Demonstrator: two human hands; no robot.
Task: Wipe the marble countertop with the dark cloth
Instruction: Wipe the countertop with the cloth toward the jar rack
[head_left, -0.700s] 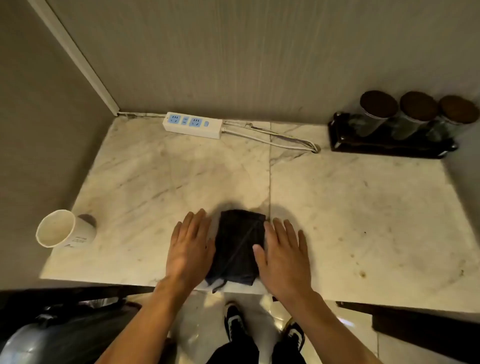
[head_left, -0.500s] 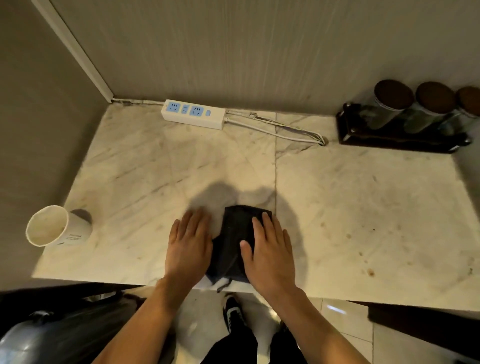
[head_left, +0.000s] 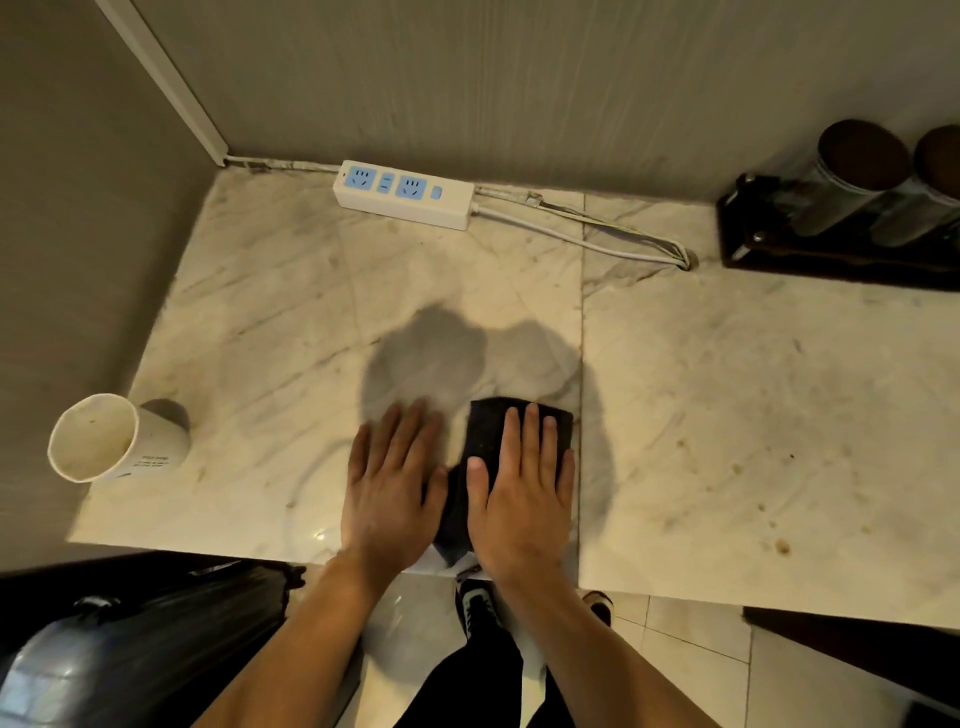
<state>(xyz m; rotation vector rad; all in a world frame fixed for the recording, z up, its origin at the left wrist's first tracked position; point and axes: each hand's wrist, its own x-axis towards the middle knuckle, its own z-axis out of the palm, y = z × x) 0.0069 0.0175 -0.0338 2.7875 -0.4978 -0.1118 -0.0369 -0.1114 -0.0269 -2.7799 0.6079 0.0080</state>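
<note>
Under right hand (head_left: 519, 499), dark cloth (head_left: 485, 431) mostly hidden.

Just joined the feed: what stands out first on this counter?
Two hands near the front edge: the right hand lies flat on the dark cloth, the left hand on bare marble countertop beside it. A paper cup sits far left, a white power strip by the back wall.

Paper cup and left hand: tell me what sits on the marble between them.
Nothing: in the head view, only bare marble countertop runs from the paper cup to the left hand. The dark cloth lies beyond, under the right hand.
</note>
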